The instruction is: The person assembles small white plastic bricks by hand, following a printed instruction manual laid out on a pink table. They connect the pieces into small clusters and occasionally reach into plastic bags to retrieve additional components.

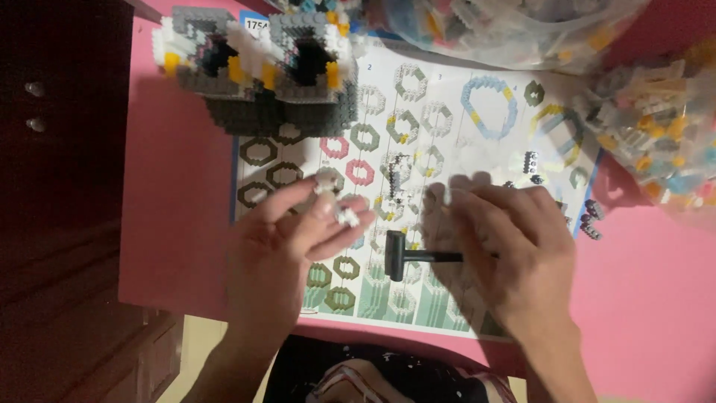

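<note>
Both hands lie low over the sheet [447,134], a printed build guide of ring-shaped layer diagrams spread on the pink bench [179,194]. My left hand [287,242] is turned palm up with the fingers loosely curled; I see small white bricks [345,216] resting on the fingertips, and a pale round piece [326,179] pinched at the tip of the thumb and forefinger. My right hand [514,250] is palm down, fingers spread and pressed flat on the sheet; it covers the handle end of a small black hammer [406,255], whose head points toward the left hand. Whether the right hand actually clasps that handle or merely lies on it, I cannot tell.

Above the left hand, at the top edge of the sheet, stands the model [261,63], a blocky build in grey, white, black and yellow bricks. At top right a clear bag [514,30] of mixed bricks overlaps the sheet, and a loose heap [656,134] of pale, yellow and blue bricks lies on the bench at the right. A few dark bricks [593,220] sit just off the sheet's right edge, near the right hand. A dark wooden cabinet [60,186] borders the bench on the left.
</note>
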